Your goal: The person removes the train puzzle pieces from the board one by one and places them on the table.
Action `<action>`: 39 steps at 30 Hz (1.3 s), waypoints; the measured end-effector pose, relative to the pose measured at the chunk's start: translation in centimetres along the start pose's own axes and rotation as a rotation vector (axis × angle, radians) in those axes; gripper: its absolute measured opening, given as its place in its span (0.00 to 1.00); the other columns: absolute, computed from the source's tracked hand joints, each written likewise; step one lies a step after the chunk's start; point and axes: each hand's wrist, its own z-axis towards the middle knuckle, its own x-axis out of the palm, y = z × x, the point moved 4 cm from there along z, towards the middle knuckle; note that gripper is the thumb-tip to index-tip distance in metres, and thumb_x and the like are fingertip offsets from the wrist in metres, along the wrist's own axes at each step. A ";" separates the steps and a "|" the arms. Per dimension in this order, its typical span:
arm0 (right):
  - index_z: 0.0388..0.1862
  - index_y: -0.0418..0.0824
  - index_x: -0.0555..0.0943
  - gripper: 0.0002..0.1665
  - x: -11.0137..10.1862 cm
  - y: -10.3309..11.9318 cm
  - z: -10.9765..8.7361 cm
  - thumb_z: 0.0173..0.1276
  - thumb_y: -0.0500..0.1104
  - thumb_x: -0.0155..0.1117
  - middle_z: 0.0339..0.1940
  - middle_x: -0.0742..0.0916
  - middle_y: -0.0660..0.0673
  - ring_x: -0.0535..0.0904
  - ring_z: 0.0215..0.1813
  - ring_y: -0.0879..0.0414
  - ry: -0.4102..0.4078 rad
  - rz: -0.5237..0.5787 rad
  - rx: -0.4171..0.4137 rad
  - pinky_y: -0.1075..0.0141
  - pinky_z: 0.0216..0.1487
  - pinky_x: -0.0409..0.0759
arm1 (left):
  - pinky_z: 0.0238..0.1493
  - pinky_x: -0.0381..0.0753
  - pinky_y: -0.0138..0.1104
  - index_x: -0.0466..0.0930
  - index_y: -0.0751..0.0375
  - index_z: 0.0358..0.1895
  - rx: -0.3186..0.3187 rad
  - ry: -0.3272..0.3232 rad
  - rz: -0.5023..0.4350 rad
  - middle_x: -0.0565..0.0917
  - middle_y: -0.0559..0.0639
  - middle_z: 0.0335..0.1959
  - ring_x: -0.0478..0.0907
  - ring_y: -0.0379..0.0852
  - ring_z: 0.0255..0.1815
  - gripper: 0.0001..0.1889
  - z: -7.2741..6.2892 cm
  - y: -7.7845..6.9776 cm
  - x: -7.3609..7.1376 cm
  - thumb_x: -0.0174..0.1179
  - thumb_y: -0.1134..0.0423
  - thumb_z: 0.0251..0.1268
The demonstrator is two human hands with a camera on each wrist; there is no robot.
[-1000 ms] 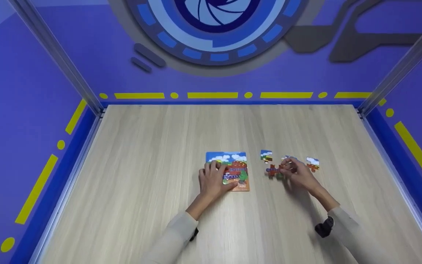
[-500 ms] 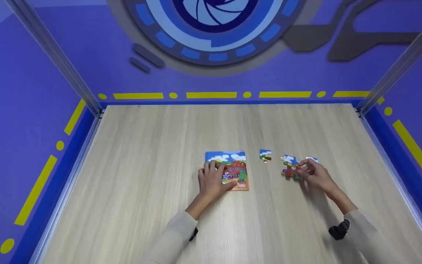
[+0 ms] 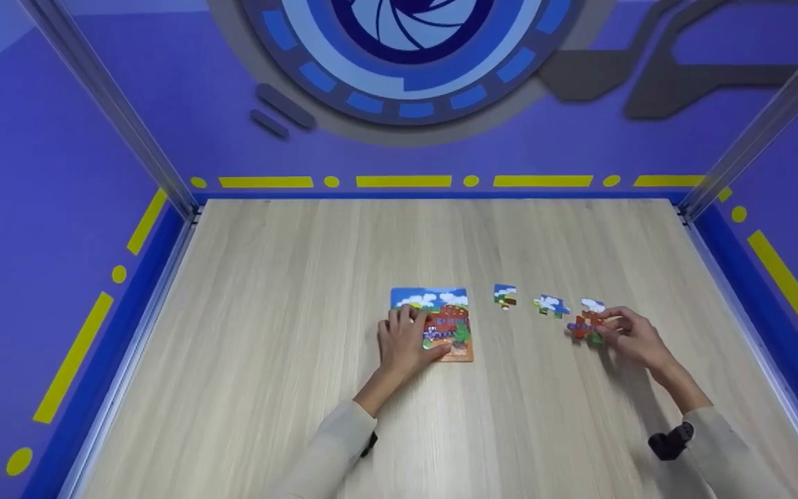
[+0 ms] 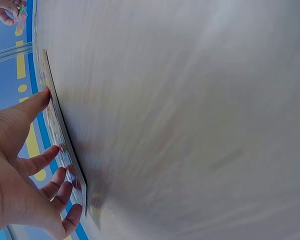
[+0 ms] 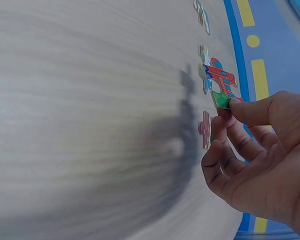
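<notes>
My left hand (image 3: 402,339) rests on a small picture puzzle (image 3: 449,320) lying on the table, fingers spread over its left side. In the left wrist view, the thumb and fingertips touch the face of the thin puzzle board (image 4: 65,130). To the right, my right hand (image 3: 638,339) pinches a puzzle piece (image 3: 584,326) between thumb and fingers. The right wrist view shows this piece (image 5: 222,75) as red with a green corner, raised above its shadow. A loose cloud-and-red puzzle piece (image 3: 592,304) lies just behind it, partly covered.
Two more loose puzzle pieces lie between the hands: one with sky and a brown patch (image 3: 505,295), another with clouds (image 3: 551,305). Blue panels (image 3: 440,152) wall the wooden table (image 3: 288,277) at the back and both sides.
My right hand has moved rightward with the pinched puzzle piece, from near the leftmost loose piece to in front of the rightmost one. My left hand has stayed on the puzzle.
</notes>
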 end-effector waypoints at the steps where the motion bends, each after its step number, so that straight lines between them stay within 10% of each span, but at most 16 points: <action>1: 0.62 0.27 0.72 0.21 -0.1 -0.2 -0.1 0.77 0.39 0.59 0.47 0.87 0.33 0.78 0.38 0.66 0.003 -0.001 0.004 0.71 0.37 0.74 | 0.54 0.67 0.49 0.80 0.51 0.58 0.002 -0.001 0.001 0.73 0.54 0.57 0.68 0.53 0.59 0.36 0.0 0.0 0.0 0.71 0.32 0.52; 27: 0.60 0.27 0.78 0.19 -0.2 -2.3 -1.2 0.78 0.39 0.59 0.45 0.87 0.29 0.76 0.33 0.64 -0.087 -0.139 -0.008 0.71 0.29 0.74 | 0.52 0.68 0.49 0.78 0.52 0.59 0.020 -0.011 0.005 0.74 0.54 0.56 0.68 0.54 0.59 0.36 0.1 -0.1 0.1 0.70 0.32 0.52; 39: 0.57 0.27 0.79 0.21 0.3 -2.0 -1.1 0.68 0.37 0.70 0.35 0.83 0.42 0.72 0.32 0.66 -0.065 -0.228 -0.058 0.72 0.31 0.69 | 0.53 0.68 0.49 0.77 0.52 0.61 0.023 -0.019 0.001 0.73 0.55 0.58 0.67 0.54 0.59 0.38 -0.1 0.0 0.2 0.69 0.31 0.54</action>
